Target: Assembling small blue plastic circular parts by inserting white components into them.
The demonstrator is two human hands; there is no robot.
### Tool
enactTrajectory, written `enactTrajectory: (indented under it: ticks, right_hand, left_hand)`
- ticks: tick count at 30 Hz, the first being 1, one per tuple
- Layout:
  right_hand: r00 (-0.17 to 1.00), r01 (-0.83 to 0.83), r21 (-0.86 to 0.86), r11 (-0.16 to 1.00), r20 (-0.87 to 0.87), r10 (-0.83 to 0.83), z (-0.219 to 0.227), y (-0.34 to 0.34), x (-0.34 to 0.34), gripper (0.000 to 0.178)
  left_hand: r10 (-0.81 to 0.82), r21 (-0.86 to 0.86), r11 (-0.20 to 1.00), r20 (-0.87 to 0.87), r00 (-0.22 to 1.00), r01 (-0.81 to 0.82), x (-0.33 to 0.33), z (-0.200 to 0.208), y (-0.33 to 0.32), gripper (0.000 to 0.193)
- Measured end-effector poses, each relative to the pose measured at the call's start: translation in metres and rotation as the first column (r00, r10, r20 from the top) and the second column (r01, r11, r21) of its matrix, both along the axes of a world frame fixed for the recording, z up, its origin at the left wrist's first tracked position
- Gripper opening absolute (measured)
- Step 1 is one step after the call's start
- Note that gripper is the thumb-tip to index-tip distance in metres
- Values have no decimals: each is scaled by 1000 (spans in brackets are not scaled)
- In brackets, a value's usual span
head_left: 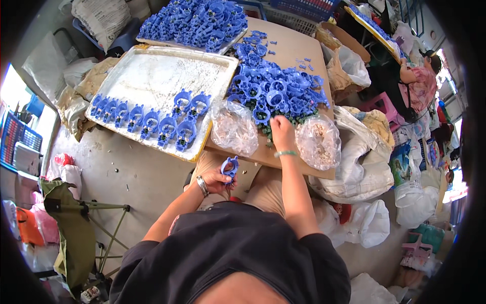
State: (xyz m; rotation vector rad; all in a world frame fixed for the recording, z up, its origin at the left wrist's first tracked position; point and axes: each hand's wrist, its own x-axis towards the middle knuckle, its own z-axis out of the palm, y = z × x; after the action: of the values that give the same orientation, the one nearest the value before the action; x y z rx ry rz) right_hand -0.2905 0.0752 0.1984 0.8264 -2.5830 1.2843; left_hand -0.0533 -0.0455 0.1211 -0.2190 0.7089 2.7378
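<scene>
My left hand [216, 178] is closed around a blue plastic figure-shaped part [230, 167] with a round opening, held over my lap in front of the table edge. My right hand [282, 133] reaches over the near edge of the table with its fingers curled down by small dark green pieces [267, 129]. What its fingertips hold, if anything, is hidden. Just beyond it lies a heap of blue plastic parts [276, 91]. Clear plastic bags with small pale pieces sit on either side, one bag [234, 126] to the left and another bag [318, 142] to the right.
A white tray [162, 68] at the left carries rows of blue parts. Behind it, a second tray holds a high blue pile [195, 25]. White sacks [349, 162] crowd the table's right side. A folding stool [71, 228] stands at left. Another person [422, 83] sits at far right.
</scene>
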Motion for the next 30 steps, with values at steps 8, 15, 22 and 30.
enactTrajectory:
  ticks: [8, 15, 22, 30]
  right_hand:
    - [998, 58, 137, 989, 33, -63, -14, -27, -16, 29]
    - [966, -26, -329, 944, 237, 109, -15, 14, 30, 22]
    - [702, -97, -498, 862, 580, 414, 4, 57, 103, 18]
    - [703, -234, -522, 821, 492, 513, 22, 57, 114, 19]
  left_hand:
    - [-35, 30, 999, -4, 999, 35, -3, -5, -1, 53]
    - [-40, 134, 990, -32, 999, 44, -8, 0, 4, 64]
    - [-106, 221, 965, -163, 981, 141, -24, 45, 21, 82]
    - [-148, 58, 988, 41, 988, 146, -31, 61, 32, 64]
